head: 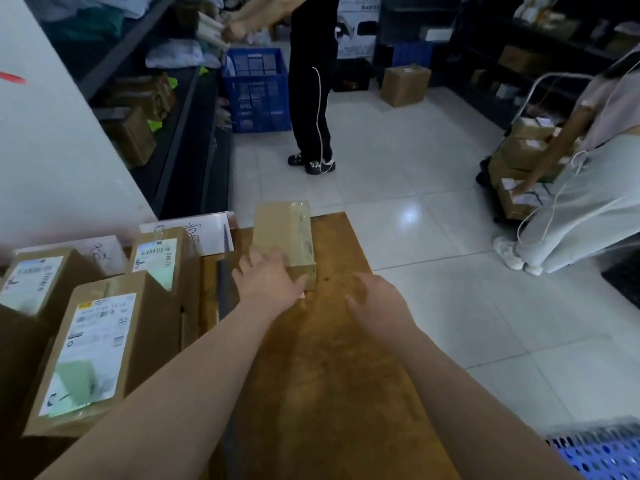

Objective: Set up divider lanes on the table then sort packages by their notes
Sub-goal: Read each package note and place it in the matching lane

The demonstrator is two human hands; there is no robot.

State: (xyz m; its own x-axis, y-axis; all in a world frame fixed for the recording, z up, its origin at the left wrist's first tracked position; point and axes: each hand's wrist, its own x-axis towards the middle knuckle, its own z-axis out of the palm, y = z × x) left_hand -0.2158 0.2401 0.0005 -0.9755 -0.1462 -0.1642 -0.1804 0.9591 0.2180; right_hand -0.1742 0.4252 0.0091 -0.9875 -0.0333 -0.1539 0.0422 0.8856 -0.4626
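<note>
While left hand covers box, note hidden

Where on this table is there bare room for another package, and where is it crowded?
Free: the wooden table surface nearer than the taped box, between the dark divider strip and the table's right edge, crossed only by both forearms. Left hand rests on that box; right hand hovers open. Crowded: left of the divider, labelled boxes stand close together.

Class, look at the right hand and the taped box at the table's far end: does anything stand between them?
Nothing visible does. Only bare table lies between the right hand and the taped box; the left hand already rests on it.
</note>
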